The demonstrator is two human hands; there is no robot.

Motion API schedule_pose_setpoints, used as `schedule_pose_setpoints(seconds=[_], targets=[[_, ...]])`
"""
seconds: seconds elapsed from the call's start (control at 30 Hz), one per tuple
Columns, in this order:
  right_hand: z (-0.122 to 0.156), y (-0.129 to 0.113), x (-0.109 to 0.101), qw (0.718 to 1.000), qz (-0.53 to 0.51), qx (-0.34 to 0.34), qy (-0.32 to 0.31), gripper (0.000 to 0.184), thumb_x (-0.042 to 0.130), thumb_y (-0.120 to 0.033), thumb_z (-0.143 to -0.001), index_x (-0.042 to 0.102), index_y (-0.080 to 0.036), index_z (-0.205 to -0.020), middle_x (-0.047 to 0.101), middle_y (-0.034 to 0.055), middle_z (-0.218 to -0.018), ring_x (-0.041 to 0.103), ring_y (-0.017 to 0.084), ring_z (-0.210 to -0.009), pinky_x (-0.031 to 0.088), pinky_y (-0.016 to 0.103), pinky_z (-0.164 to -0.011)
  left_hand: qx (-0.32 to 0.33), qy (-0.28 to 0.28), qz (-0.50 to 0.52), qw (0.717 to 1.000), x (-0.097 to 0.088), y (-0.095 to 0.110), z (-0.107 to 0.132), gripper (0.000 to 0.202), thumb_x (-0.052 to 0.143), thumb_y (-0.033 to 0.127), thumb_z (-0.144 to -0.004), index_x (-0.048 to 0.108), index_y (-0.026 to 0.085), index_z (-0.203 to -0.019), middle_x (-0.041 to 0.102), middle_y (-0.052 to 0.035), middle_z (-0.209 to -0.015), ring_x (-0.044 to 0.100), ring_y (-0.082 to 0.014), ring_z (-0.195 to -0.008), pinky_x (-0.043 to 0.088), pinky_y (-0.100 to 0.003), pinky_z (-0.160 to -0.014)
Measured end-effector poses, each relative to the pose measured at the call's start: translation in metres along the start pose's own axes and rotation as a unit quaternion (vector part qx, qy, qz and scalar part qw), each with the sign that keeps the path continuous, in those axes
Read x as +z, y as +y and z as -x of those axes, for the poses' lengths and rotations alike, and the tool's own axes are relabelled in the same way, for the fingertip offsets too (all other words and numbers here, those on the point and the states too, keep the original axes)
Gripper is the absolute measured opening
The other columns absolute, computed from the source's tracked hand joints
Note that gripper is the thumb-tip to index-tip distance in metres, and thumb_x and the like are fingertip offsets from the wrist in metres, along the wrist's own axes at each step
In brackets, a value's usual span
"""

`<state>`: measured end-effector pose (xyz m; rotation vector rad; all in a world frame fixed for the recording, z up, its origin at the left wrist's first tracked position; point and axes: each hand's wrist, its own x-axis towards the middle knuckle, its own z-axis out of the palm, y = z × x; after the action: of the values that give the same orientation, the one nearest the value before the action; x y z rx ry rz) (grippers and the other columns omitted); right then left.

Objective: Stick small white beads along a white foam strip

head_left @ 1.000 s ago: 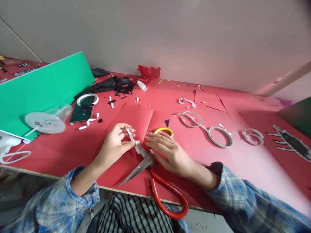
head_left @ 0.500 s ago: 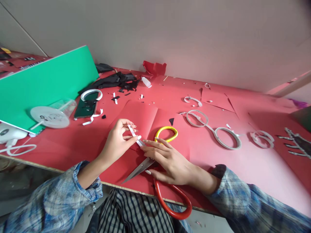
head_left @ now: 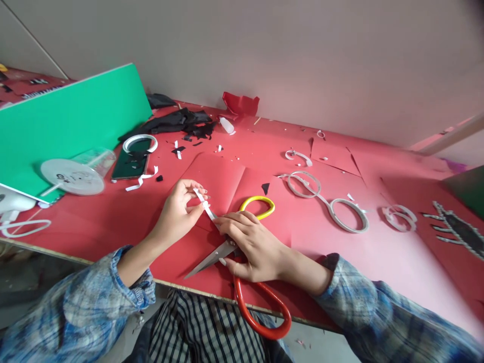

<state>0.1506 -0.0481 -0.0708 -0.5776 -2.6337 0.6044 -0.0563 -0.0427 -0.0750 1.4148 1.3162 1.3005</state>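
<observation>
My left hand is closed in a pinch on a narrow white strip of tape, which slants down toward the right. My right hand lies palm down over a pair of scissors, its thumb apart from the bent fingers and its fingertips at the strip's lower end. The scissors have a yellow handle loop, a red handle loop and metal blades pointing left; their middle is hidden under this hand. A small dark piece shows partly below my palm.
Red sheet covers the table. A green board leans at left near a phone with a tape roll on it. Black scraps lie behind. Tape rolls and a bead-edged black piece are at right.
My right fingers have drawn in and bent more at the lower end of the strip. My left hand keeps its pinch. The whole view has shifted slightly.
</observation>
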Motion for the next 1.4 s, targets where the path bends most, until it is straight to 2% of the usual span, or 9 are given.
schedule_pose_setpoints(seconds=[0.23,0.43,0.5,0.67,0.83,1.03,1.2,1.3,1.4], targets=[[-0.009,0.000,-0.003,0.999,0.043,-0.007,-0.008,0.036,0.048,-0.040,-0.086,0.049,-0.015,-0.112,0.055,0.0161,-0.130,0.039,0.029,-0.131,0.026,0.051,-0.107,-0.030,0.032,0.021,0.999,0.003,0.002,-0.002,0.030,0.067,0.022,-0.067,0.046,0.018,-0.089,0.057,-0.0038,-0.092,0.061,-0.0162,-0.090,0.051,-0.031,-0.081],[-0.016,0.002,0.002,0.999,0.038,-0.012,0.007,0.037,0.050,-0.043,-0.084,0.049,-0.015,-0.109,0.062,0.0148,-0.114,0.052,0.028,-0.114,0.030,0.051,-0.105,-0.087,0.056,0.075,0.992,0.003,0.005,-0.002,0.026,0.064,0.028,-0.071,0.046,0.018,-0.087,0.055,-0.0018,-0.092,0.060,-0.0157,-0.087,0.053,-0.031,-0.074],[-0.018,0.004,0.004,0.999,0.037,-0.019,0.016,0.039,0.050,-0.043,-0.084,0.048,-0.014,-0.111,0.060,0.0158,-0.116,0.051,0.029,-0.115,0.032,0.051,-0.104,-0.074,0.060,0.064,0.993,0.003,0.006,-0.002,0.025,0.063,0.028,-0.072,0.046,0.019,-0.088,0.056,-0.0025,-0.093,0.060,-0.0170,-0.090,0.052,-0.033,-0.076],[-0.019,0.007,0.006,0.999,0.039,-0.026,0.026,0.046,0.053,-0.042,-0.082,0.049,-0.010,-0.114,0.059,0.0175,-0.117,0.050,0.029,-0.114,0.037,0.047,-0.101,-0.008,0.053,-0.002,0.999,0.000,0.001,-0.002,0.021,0.057,0.032,-0.079,0.048,0.018,-0.093,0.059,-0.0067,-0.099,0.059,-0.0208,-0.101,0.044,-0.039,-0.094],[-0.023,0.007,0.006,0.999,0.049,-0.006,0.023,0.060,0.051,-0.051,-0.084,0.044,-0.007,-0.124,0.059,0.0187,-0.115,0.050,0.030,-0.111,0.039,0.048,-0.095,0.028,0.045,-0.029,0.998,-0.001,-0.004,-0.003,0.020,0.055,0.032,-0.083,0.048,0.018,-0.095,0.058,-0.0074,-0.103,0.057,-0.0212,-0.106,0.042,-0.041,-0.098],[-0.032,0.008,0.007,0.997,0.071,0.027,0.017,0.078,0.046,-0.063,-0.083,0.040,-0.002,-0.131,0.063,0.0167,-0.098,0.049,0.031,-0.101,0.041,0.049,-0.089,0.024,0.044,-0.018,0.999,-0.001,-0.004,-0.004,0.020,0.056,0.032,-0.083,0.048,0.019,-0.096,0.059,-0.0075,-0.105,0.056,-0.0223,-0.109,0.041,-0.044,-0.099],[-0.041,0.012,0.008,0.996,0.063,0.053,0.023,0.073,0.047,-0.061,-0.083,0.044,-0.003,-0.127,0.062,0.0129,-0.086,0.047,0.030,-0.091,0.043,0.046,-0.079,0.014,0.029,-0.001,0.999,0.000,0.001,-0.004,0.019,0.055,0.030,-0.082,0.048,0.018,-0.096,0.060,-0.0084,-0.105,0.058,-0.0217,-0.107,0.043,-0.042,-0.097],[-0.044,0.014,0.008,0.996,0.045,0.065,0.036,0.063,0.045,-0.060,-0.085,0.052,-0.006,-0.117,0.060,0.0106,-0.080,0.048,0.028,-0.087,0.044,0.044,-0.077,0.016,0.023,0.017,0.999,0.001,0.002,-0.007,0.017,0.054,0.029,-0.082,0.048,0.018,-0.093,0.061,-0.0087,-0.103,0.059,-0.0216,-0.107,0.045,-0.041,-0.095],[-0.043,0.017,0.009,0.995,0.024,0.084,0.048,0.062,0.044,-0.063,-0.085,0.052,-0.010,-0.115,0.060,0.0127,-0.091,0.052,0.027,-0.090,0.046,0.045,-0.080,0.023,0.023,0.014,0.999,0.001,0.002,-0.011,0.016,0.053,0.029,-0.083,0.048,0.017,-0.093,0.063,-0.0089,-0.102,0.061,-0.0212,-0.106,0.046,-0.040,-0.095]])
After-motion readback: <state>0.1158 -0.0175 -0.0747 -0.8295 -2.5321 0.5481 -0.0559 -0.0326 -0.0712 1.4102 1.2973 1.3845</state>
